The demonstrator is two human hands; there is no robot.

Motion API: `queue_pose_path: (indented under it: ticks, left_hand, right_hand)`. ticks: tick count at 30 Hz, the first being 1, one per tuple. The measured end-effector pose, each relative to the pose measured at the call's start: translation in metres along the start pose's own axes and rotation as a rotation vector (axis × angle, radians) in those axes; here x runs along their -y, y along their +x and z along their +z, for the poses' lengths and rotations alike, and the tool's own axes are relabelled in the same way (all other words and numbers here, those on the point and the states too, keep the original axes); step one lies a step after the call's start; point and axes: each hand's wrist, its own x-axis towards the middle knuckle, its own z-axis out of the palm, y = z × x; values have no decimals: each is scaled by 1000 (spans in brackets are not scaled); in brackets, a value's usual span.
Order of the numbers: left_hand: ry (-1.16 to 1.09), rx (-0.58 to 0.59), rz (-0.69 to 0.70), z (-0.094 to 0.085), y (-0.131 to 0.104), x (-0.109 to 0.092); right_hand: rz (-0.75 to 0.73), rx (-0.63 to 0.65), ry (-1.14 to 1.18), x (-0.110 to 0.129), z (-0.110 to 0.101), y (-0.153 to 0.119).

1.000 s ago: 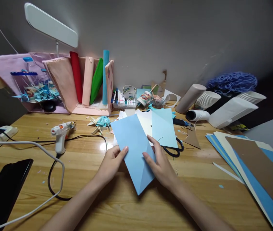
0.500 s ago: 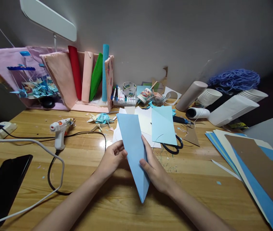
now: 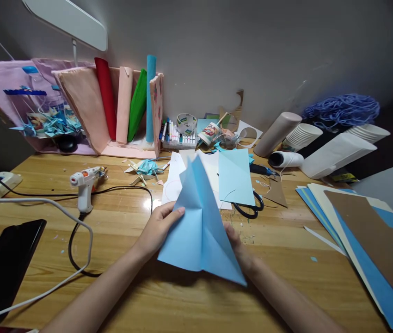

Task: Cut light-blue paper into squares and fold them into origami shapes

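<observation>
A creased sheet of blue paper is held above the desk, partly unfolded, with a fold running down its middle and a pointed top. My left hand grips its left edge, thumb on the upper face and the other fingers partly behind. At the right edge, my right hand has curled fingers against the paper; they are slightly blurred and partly hidden. Behind the blue paper lie white sheets and a pale blue sheet. Black-handled scissors stick out from under the pale blue one.
On the left are a glue gun with its cord, a white cable and a black phone. Stacked coloured sheets cover the right side. Markers, paper cups and blue yarn stand at the back.
The blue paper has gone from a narrow folded shape to a wider, spread one, its lower edge now fanned out. My right hand has shifted right and its thumb has left the paper's front.
</observation>
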Motion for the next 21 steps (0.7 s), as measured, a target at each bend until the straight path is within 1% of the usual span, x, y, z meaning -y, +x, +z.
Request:
queue_pose_path:
  ticks: [2,3,5,7,8,9,11,12,14,15,16,17,19,20,21]
  left_hand:
    - [66,23,-23,-1,-1,-1]
    - [93,42,-32,-1,-1,-3]
    - [124,81,-49,-2,0,-5]
    - [127,104,-59,-7,2,-10]
    - [125,104,-55,-11,4,-12]
    - [124,90,-45,-16,5,-15]
    - [177,26,-58,-30,8,-19]
    - [233,-25,-61,-38,10,-21]
    - [378,-131,-94,-53,14,-20]
    - [448,-188,-74,-59,16,-19]
    - [524,-247,-7,-63,18,-16]
    - [609,-274,84,-64,20,-13]
    - [867,-314,351,-60,22,-7]
    - [1001,-283,458,-56,22,-4]
    - [1095,-225,543,-50,22,0]
  right_hand:
    - [75,30,161,2,-2,0]
    - [96,13,225,6,-4,1]
    - [127,-111,259,14,-10,6]
    - [163,-254,228,22,-20,14]
    - [156,-322,210,24,-26,18]
    - [153,-364,186,25,-33,22]
    - [123,-381,114,23,-43,27]
    - [95,-378,78,21,-47,29]
    - [88,-341,5,17,-50,31]
    - [97,-321,-27,15,-49,31]
    - [114,-301,-55,13,-48,31]
    - [126,-284,-76,12,-46,31]
    - [136,-253,-104,11,-43,31]
    - [137,-237,-116,11,-42,31]
    - [139,-216,-126,11,-42,31]
